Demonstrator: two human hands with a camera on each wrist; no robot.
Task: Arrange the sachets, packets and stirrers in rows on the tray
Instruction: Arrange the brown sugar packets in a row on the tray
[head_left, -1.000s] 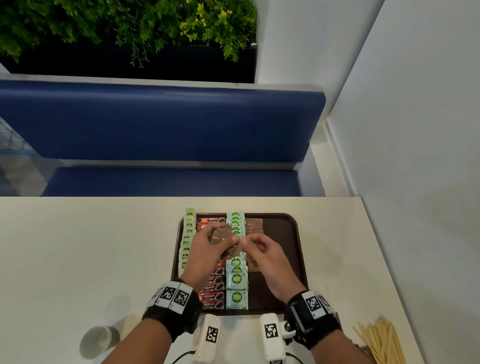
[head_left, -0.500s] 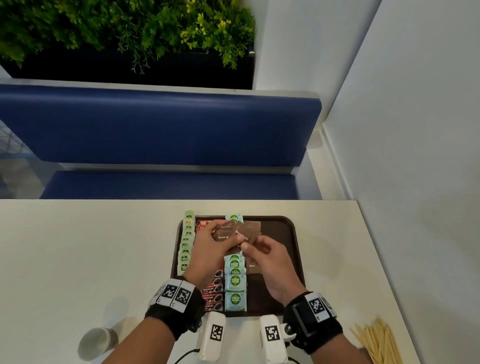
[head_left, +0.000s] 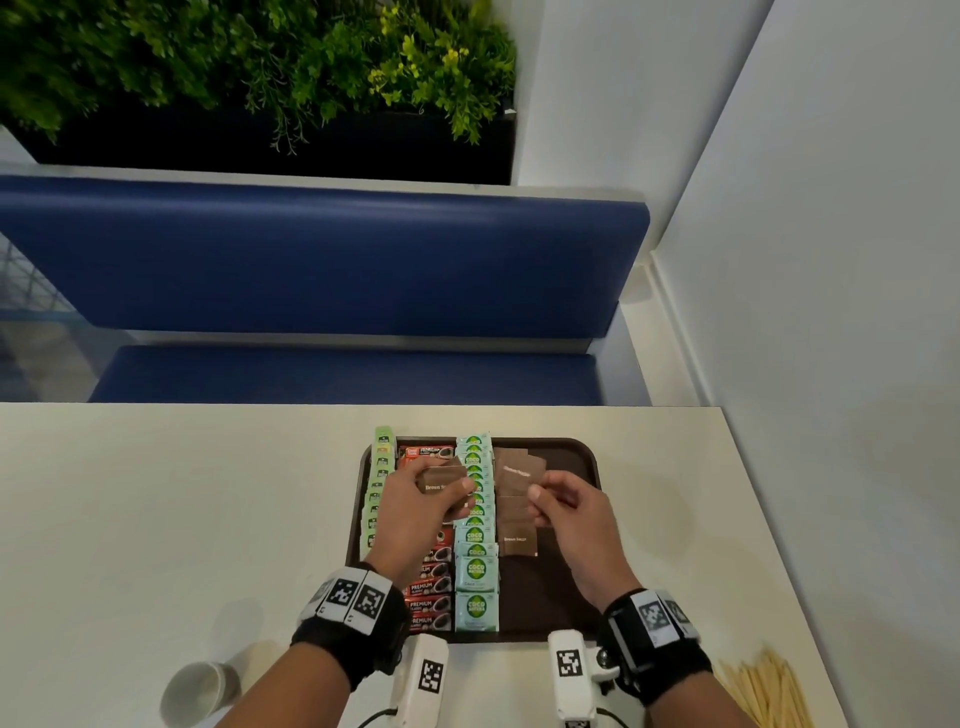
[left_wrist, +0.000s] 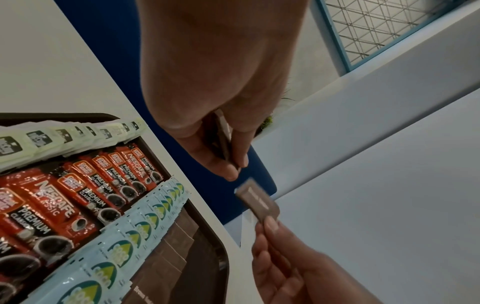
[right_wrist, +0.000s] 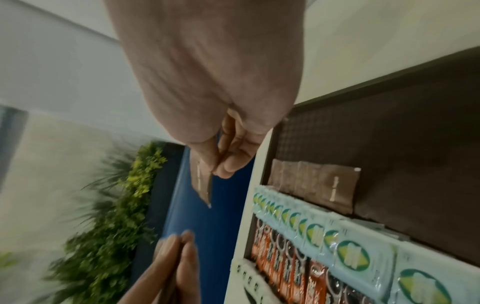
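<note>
Hovering above the brown tray (head_left: 582, 457), both hands are being kept over the rows of sachets. A small stack of brown sugar sachets (head_left: 444, 480) is being gripped by the left hand (head_left: 415, 512), with the thumb curled across the top and the fingers beneath; in the left wrist view the stack is being seen edge-on between thumb and fingers. A single brown sachet (head_left: 517, 475) is being pinched between thumb and fingertips of the right hand (head_left: 574, 525), above the unfinished brown row (head_left: 514, 519), which is being laid along the fourth column of the tray. To the left of it, the pale blue Coco sachets (head_left: 475, 566), the red Nescafe packets (head_left: 431, 587) and the pale green sachets (head_left: 379, 483) are lying in overlapping rows. The right part of the tray is being left bare. On the white table (head_left: 156, 519), a bundle of wooden stirrers (head_left: 763, 691) is lying at the near right corner, well apart from the tray, and a paper cup (head_left: 200, 691) is lying on its side at the near left.
</note>
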